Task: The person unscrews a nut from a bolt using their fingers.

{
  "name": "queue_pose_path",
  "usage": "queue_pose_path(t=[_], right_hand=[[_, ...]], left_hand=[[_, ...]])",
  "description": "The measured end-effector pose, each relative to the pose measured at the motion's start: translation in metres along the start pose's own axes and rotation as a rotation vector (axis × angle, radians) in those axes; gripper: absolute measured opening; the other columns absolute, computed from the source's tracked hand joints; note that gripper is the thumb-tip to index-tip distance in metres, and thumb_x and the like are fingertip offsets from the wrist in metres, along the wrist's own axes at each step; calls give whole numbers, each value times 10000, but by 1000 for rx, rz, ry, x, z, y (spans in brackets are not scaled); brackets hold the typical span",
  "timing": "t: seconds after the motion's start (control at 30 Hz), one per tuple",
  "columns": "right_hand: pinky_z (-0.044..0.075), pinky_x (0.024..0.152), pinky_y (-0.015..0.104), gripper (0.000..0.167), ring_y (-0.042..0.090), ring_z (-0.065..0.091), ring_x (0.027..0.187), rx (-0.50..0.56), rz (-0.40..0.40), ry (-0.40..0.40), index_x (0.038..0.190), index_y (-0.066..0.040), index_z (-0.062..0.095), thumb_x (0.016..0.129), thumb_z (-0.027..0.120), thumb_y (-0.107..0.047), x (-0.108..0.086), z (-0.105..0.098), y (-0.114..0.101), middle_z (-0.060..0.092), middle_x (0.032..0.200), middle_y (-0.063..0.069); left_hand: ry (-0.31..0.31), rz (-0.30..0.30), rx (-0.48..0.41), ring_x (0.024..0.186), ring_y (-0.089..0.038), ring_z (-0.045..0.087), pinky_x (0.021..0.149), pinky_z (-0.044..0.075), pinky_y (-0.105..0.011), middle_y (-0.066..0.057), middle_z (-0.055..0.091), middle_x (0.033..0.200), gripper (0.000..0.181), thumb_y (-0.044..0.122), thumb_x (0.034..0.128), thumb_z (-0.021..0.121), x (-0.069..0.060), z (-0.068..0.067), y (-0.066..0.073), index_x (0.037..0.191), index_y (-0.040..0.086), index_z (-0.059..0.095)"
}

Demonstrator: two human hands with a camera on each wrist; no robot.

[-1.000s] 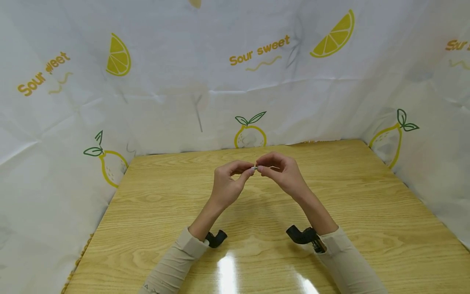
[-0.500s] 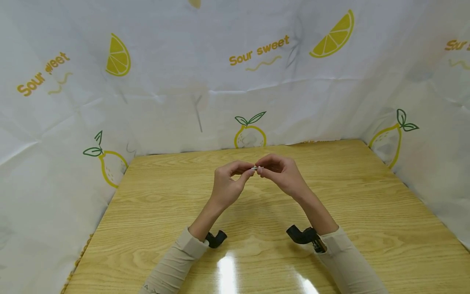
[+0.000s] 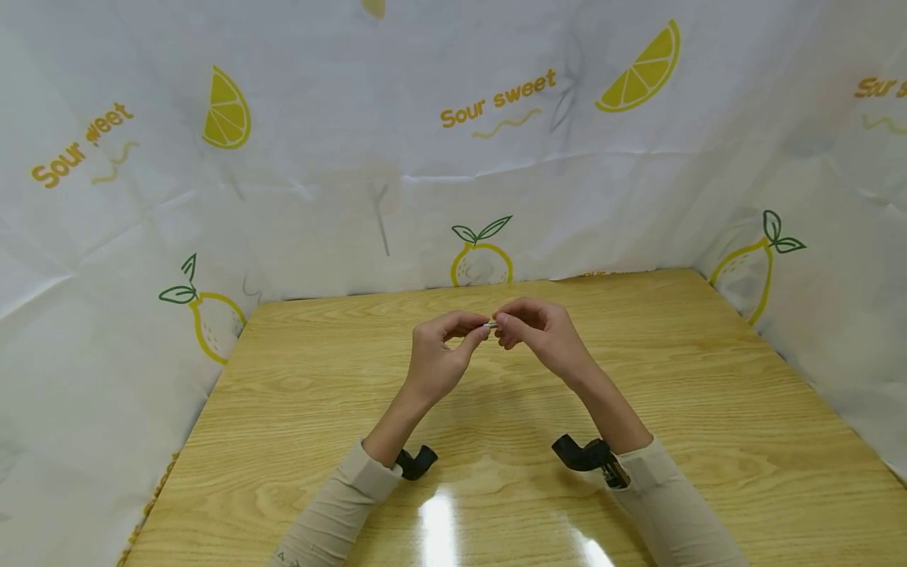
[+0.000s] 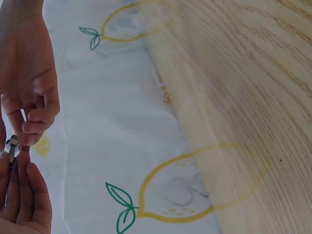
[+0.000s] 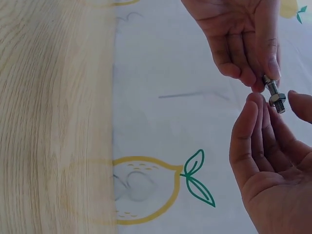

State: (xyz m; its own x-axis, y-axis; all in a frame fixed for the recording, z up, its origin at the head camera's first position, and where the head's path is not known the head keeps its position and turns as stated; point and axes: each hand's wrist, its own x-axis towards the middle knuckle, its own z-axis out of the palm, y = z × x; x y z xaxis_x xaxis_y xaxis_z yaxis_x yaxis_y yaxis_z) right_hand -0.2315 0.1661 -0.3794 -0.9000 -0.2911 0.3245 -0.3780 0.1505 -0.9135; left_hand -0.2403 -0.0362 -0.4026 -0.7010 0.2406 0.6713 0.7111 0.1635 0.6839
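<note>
A small metal bolt (image 3: 491, 324) with a hex nut (image 5: 277, 98) on its shank is held above the table between both hands. My left hand (image 3: 441, 354) pinches one end of the bolt between thumb and fingertips, leaving the nut and threaded tip exposed. My right hand (image 3: 549, 339) is at the nut end: in the right wrist view its fingertips lie beside the nut, and a narrow gap separates its thumb from the metal. The left wrist view has the bolt (image 4: 11, 152) at its left edge, between my left hand (image 4: 27, 200) below and my right hand (image 4: 31, 83) above.
The wooden table (image 3: 319, 409) lies beneath both hands. A white cloth (image 3: 319, 236) printed with lemons and lettering hangs behind it and along both sides. A black wrist device (image 3: 418, 462) shows at the left wrist, and another (image 3: 584, 453) at the right.
My right thumb has shifted up and over near the bolt's end, and other fingers of that hand now show below it. The left hand keeps its pinch, nearly unmoved.
</note>
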Motion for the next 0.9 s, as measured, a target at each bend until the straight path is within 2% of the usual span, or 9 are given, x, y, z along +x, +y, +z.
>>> queue_pose_path(t=[0.13,0.53,0.73,0.9], right_hand=[[635,755,303,208,150,723,786,2,10,-14,1125,50,710,1040,627,-120,0,-2,-2,737,927,111],[615,887,227,217,81,722,945,33,-60,3,1147,93,665,945,707,28,-2,-2,-3,703,1037,-83],[632,834,281,229,119,727,875,36,-27,-7,1190,76,652,996,665,-46,-1,-2,-1,709,1026,-28],[640,757,309,211,173,728,805,41,-26,-29,1158,77,676,1040,614,-87,0,-2,1,728,960,46]], left_hand=[[4,5,11,843,-189,768,793,637,-271,-102,796,956,104,90,963,736,0,0,-1,1031,26,782],[4,-2,15,844,-185,768,801,636,-272,-101,796,954,106,89,963,737,0,-1,0,1037,27,782],[6,-6,8,847,-187,769,800,637,-273,-101,797,959,110,91,962,739,0,-1,1,1039,27,783],[8,-9,4,851,-189,769,801,638,-275,-103,797,960,104,86,960,740,0,0,1,1033,26,783]])
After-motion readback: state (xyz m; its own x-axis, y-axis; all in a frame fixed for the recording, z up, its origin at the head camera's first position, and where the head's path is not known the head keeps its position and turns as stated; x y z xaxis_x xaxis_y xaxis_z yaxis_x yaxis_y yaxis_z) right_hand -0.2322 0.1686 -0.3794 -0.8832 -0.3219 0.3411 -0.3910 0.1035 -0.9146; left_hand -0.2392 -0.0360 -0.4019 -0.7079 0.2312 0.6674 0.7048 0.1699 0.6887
